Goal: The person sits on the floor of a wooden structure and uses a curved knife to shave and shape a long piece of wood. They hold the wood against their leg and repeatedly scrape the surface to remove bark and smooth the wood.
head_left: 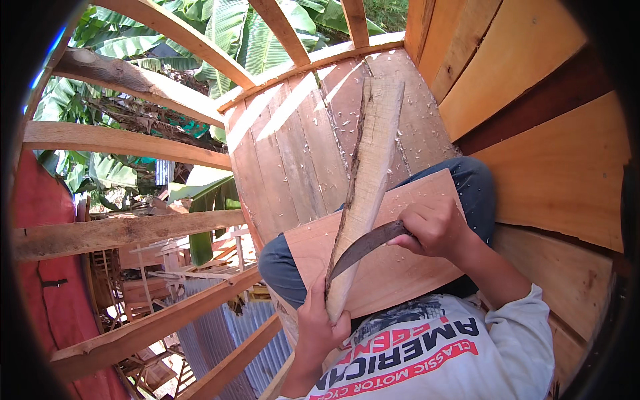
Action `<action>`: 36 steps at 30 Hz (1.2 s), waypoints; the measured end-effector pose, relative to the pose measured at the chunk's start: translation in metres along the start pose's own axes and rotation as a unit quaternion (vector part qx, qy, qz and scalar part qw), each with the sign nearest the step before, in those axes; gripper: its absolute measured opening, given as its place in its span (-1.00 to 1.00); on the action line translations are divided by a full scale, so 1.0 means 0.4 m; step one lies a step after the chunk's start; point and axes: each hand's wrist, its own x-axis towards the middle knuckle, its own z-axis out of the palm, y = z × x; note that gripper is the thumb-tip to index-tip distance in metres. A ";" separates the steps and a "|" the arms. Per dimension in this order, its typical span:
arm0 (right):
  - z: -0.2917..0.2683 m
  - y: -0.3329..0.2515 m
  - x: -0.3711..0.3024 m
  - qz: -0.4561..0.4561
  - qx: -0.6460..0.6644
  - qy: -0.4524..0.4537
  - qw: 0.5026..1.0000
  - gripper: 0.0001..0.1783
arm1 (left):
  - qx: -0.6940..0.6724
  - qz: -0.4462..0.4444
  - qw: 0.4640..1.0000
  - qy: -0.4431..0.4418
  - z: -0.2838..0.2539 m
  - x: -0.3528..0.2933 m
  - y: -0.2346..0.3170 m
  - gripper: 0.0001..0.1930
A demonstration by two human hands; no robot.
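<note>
A long rough strip of wood (371, 167), bark along its left edge, slants up and away from me over my lap. My left hand (321, 327) is wrapped round its near end. In my right hand (430, 230) is a curved, dark-bladed knife (369, 245), gripped at its handle, which the fingers hide. The blade lies across the strip, its tip close to my left hand. Beneath both, a flat wooden board (407, 280) rests over my crossed legs.
Pale shavings lie scattered on the plank floor (293, 160). Wooden rails (127, 143) fence the left and far sides, with banana leaves (247, 40) and corrugated metal sheets (250, 333) beyond. A plank wall (553, 173) rises close on the right. Red cloth (50, 267) hangs far left.
</note>
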 end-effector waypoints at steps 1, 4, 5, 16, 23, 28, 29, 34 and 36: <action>-0.012 0.018 0.009 0.037 -0.035 0.017 0.999 -0.52 | 0.007 0.001 1.000 0.002 -0.003 -0.002 -0.004 -0.35; -0.017 0.066 0.014 0.164 -0.013 0.060 0.985 -0.54 | 0.011 0.016 1.000 0.007 0.007 -0.006 -0.010 -0.35; -0.001 0.041 -0.006 0.139 0.029 0.040 0.989 -0.55 | 0.008 0.029 0.999 0.012 0.012 -0.005 -0.008 -0.35; -0.024 0.037 0.010 0.052 -0.014 0.058 0.997 -0.52 | -0.017 0.007 1.000 0.003 0.009 -0.009 0.001 -0.36; -0.034 0.033 0.025 0.093 -0.024 0.057 0.994 -0.55 | -0.017 -0.012 1.000 -0.011 0.008 -0.011 -0.007 -0.32; -0.021 0.020 0.026 0.027 0.020 0.027 0.999 -0.54 | -0.046 -0.009 0.999 0.004 0.009 -0.007 -0.004 -0.32; -0.024 0.004 0.037 -0.005 0.003 0.010 1.000 -0.54 | -0.034 -0.014 0.999 0.005 0.004 -0.008 -0.009 -0.32; -0.026 0.039 0.043 0.094 -0.007 0.024 0.995 -0.56 | -0.012 -0.015 1.000 0.006 -0.009 0.005 -0.014 -0.33; -0.028 0.009 0.040 -0.049 -0.008 -0.006 0.999 -0.56 | -0.020 0.012 1.000 0.002 -0.013 0.000 -0.023 -0.33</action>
